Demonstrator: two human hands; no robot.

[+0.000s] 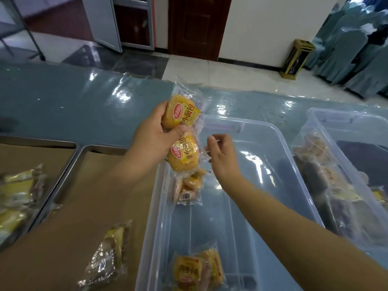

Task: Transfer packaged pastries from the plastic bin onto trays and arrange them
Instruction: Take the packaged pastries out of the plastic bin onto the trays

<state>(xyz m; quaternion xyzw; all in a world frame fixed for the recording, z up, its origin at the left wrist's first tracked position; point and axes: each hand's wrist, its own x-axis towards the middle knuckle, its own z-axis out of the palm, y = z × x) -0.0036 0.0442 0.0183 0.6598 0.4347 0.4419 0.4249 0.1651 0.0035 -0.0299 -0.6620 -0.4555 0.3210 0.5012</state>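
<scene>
Two packaged pastries (183, 156) were gripped in the left hand (155, 139) above the plastic bin's (258, 123) left rim. They looked light, soft and slippery-wrapped, best held across the body. The right hand (220, 156) hung loosely curled beside them, contact unclear. Paper-lined trays (72, 164) lay left on the glossy desk (73, 97), tiled floor (231, 74) beyond.

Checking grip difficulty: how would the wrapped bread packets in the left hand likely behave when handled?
Probably light: the left hand holds two bread packets at once. The glossy clear wrapper looks slippery, so they may slide against each other. The bread seems soft; a tight squeeze could dent it.
</scene>
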